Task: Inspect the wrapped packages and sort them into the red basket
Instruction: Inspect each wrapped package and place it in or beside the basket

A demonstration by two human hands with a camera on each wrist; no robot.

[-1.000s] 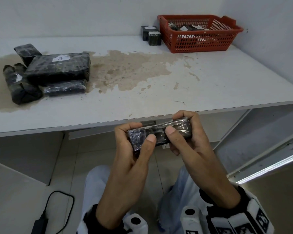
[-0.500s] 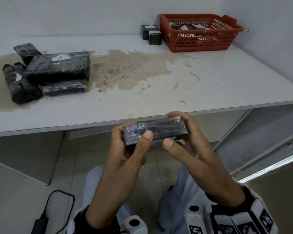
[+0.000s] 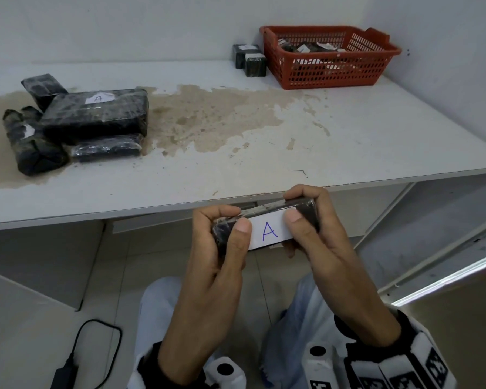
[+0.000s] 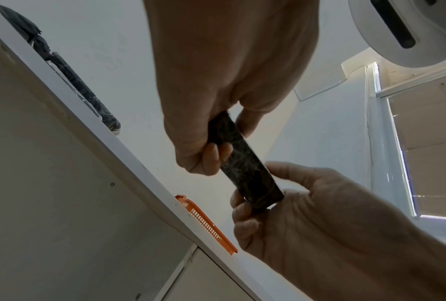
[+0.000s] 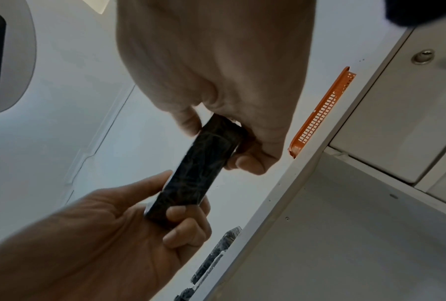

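Black package with a white "A" label sits below the table edge; left hand and right hand pinch its ends, fingers curled.

One red basket, four wrapped packages heaped left, two beside basket, one held.

Head view: looks down and forward from above, over both hands to the table and far red basket.
Left wrist view: close under the left hand, aimed up along its fingers; table edge beyond them.
Right wrist view: close under the right hand, aimed up past its fingers.
Shared: all three show the package pinched between both sets of fingertips; basket rim beyond.
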